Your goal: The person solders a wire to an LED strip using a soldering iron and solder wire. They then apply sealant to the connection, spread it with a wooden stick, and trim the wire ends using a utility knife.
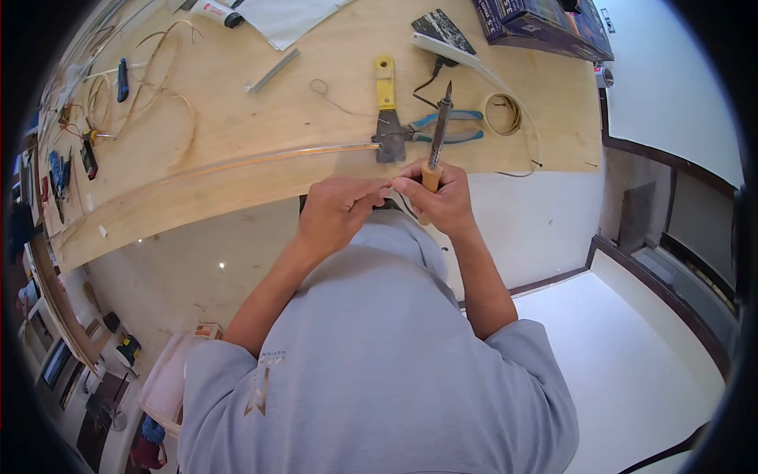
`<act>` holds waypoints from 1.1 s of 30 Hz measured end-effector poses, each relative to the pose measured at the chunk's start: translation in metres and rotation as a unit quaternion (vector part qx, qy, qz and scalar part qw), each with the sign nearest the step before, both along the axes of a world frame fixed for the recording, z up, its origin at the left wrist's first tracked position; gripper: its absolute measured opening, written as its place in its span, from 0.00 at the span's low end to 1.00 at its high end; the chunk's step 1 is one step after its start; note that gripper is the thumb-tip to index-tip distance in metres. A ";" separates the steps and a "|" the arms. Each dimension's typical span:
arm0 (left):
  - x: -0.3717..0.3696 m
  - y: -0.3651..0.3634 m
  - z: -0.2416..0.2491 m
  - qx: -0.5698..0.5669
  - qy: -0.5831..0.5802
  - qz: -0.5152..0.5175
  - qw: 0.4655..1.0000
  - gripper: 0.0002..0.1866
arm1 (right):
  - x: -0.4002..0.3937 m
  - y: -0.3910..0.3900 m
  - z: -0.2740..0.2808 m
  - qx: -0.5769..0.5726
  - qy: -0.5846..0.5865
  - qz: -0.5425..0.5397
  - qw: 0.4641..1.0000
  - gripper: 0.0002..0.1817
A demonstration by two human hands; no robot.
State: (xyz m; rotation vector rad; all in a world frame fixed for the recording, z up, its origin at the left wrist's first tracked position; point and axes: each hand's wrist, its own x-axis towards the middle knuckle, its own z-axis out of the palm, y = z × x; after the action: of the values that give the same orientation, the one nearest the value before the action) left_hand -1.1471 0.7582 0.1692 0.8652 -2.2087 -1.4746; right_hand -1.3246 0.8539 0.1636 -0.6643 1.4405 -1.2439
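Note:
My right hand [442,197] grips the wooden handle of a soldering iron [438,130], whose metal tip points away from me over the workbench. My left hand [339,209] is closed beside it at the bench's near edge, with its fingertips touching the right hand's fingers; whatever small thing it pinches is hidden. Just beyond the hands lie a yellow-handled scraper [387,110] and blue-handled pliers [446,126]. A long clear strip [237,162] runs left from the scraper along the bench.
The plywood workbench [260,118] carries a coil of wire [503,113], loose wires [150,71] at left, a metal bar [272,69], a dark box [545,24] and white paper [284,20]. White floor lies to the right.

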 end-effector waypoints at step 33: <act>0.012 -0.019 -0.043 0.156 -0.050 0.073 0.984 0.13 | -0.023 0.017 -0.029 0.059 0.122 -0.053 0.989 0.19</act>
State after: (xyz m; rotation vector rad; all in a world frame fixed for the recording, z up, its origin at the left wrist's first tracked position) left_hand -1.1349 0.7390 0.1260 1.1973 -1.9599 -1.7646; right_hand -1.3477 0.8711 0.1351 -0.6846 1.7577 -1.1774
